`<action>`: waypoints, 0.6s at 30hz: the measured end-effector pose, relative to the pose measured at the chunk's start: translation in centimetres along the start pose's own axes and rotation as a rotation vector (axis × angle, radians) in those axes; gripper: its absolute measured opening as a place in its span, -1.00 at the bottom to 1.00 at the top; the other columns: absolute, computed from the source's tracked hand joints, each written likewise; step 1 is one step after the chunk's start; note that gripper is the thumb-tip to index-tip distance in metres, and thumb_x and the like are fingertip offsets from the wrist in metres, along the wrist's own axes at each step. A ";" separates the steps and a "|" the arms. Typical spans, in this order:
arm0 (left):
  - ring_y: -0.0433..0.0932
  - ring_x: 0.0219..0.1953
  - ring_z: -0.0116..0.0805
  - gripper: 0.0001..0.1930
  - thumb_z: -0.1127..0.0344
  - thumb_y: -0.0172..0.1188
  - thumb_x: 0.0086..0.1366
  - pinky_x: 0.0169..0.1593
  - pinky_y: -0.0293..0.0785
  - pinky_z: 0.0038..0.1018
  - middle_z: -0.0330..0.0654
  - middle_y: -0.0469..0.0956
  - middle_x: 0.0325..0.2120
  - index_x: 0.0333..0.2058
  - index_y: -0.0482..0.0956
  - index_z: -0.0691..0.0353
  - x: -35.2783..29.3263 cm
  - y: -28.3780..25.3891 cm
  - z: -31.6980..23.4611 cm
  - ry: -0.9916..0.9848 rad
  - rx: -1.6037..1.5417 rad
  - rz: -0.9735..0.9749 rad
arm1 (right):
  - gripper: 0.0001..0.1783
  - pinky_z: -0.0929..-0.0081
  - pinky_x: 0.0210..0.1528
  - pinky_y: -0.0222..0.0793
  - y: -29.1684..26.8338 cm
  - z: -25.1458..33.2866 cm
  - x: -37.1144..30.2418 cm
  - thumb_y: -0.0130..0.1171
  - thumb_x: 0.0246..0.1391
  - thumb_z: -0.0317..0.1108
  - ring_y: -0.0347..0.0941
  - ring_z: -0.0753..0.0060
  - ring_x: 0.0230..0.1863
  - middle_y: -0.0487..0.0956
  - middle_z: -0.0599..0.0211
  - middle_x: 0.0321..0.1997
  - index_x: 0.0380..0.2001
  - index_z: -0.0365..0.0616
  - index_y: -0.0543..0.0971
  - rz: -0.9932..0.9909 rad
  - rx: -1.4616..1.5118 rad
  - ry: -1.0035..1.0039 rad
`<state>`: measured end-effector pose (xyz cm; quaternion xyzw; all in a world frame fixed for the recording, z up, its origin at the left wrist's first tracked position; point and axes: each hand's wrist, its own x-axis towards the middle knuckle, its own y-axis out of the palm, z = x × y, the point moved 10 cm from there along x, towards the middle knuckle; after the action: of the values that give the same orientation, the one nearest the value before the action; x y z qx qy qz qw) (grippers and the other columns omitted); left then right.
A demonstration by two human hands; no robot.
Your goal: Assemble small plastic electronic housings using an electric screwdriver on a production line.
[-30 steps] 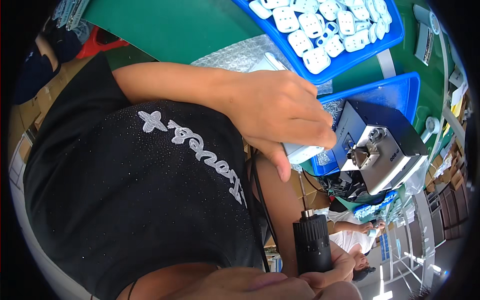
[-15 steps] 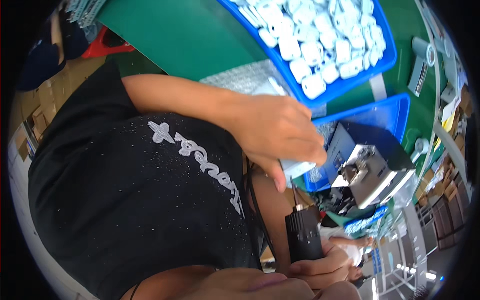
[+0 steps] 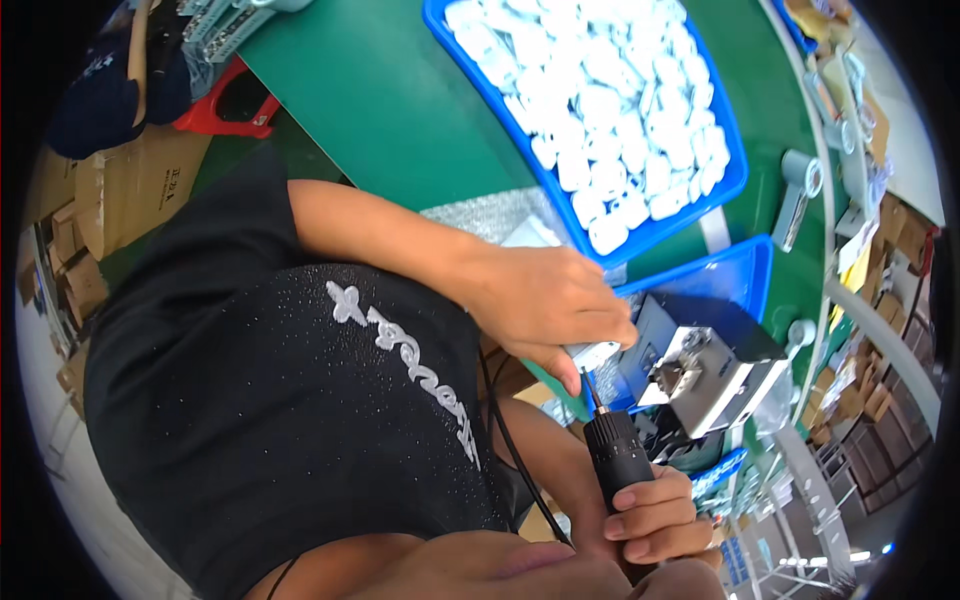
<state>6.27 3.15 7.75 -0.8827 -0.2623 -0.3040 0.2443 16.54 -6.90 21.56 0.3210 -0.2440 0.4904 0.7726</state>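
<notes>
Our left hand [image 3: 555,300] is closed round a white piece [image 3: 598,353], which sits under its fingers and against its thumb; our right hand [image 3: 655,520] is wrapped round a black driver [image 3: 615,455], whose bit [image 3: 594,388] points at the piece, just beside the left thumb, though we cannot tell whether the tip touches; to do this well, we should set the bit straight to the face it meets, since a slanted tip could slip and scratch the piece or catch that thumb; we would press lightly with the right hand while the left bears firmly against the push, its fingertips clear of the bit; past the left hand, a blue tray [image 3: 670,235] of white parts [image 3: 610,120] lies on the green surface [image 3: 380,80]; off its fingertips stands a metal box [image 3: 720,380], beside or in a second tray [image 3: 765,275], we cannot tell which.
</notes>
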 end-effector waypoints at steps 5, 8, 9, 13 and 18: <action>0.46 -0.51 -0.27 -0.39 -0.22 0.08 0.22 -0.45 0.31 -0.38 -0.18 0.42 -0.44 -0.12 0.45 0.31 0.4 -5.0 -1.9 0.094 0.327 0.254 | -0.62 0.18 -0.42 0.42 4.9 -5.1 2.5 -0.16 0.29 -0.23 0.37 0.35 -0.54 0.40 0.39 -0.52 0.07 -0.21 0.34 0.293 0.249 0.360; 0.48 -0.51 -0.33 -0.39 -0.24 0.11 0.18 -0.42 0.32 -0.43 -0.24 0.40 -0.45 -0.13 0.44 0.26 1.9 -10.3 -0.7 0.201 0.631 0.375 | -0.20 0.32 -0.58 0.44 4.3 -8.0 3.0 0.05 0.13 0.34 0.31 0.36 -0.73 0.39 0.23 -0.54 -0.02 -0.24 0.23 -0.012 0.038 0.228; 0.48 -0.49 -0.32 -0.39 -0.23 0.10 0.19 -0.40 0.33 -0.43 -0.25 0.40 -0.45 -0.11 0.44 0.26 4.5 -11.8 -0.4 0.254 0.740 0.397 | -0.20 0.32 -0.58 0.44 4.2 -7.5 3.5 0.05 0.13 0.34 0.31 0.36 -0.73 0.39 0.23 -0.54 -0.02 -0.24 0.23 -0.006 0.103 0.154; 0.53 -0.38 -0.27 -0.47 -0.18 0.10 0.22 -0.30 0.37 -0.35 -0.25 0.44 -0.42 -0.17 0.39 0.21 10.5 -18.3 10.0 0.404 1.097 0.366 | -0.59 0.29 -0.45 0.43 0.8 -17.1 1.9 0.29 -0.05 -0.50 0.54 0.15 -0.52 0.59 0.09 -0.41 -0.12 -0.32 0.40 -0.057 -1.093 0.694; 0.58 -0.15 -0.23 -0.60 -0.03 0.17 0.24 -0.10 0.41 -0.19 -0.22 0.56 -0.26 -0.14 0.46 0.17 10.4 -24.0 26.3 -0.090 1.279 0.660 | -0.16 0.09 -0.17 0.43 3.8 -21.8 0.4 0.47 -0.24 -0.48 0.57 -0.20 -0.16 0.61 -0.17 -0.23 0.15 -0.16 0.27 0.376 -1.478 0.764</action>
<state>9.33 39.79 2.91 -0.6116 -0.1182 0.0353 0.7815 14.63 10.54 8.14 -0.4989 -0.2731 0.3999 0.7187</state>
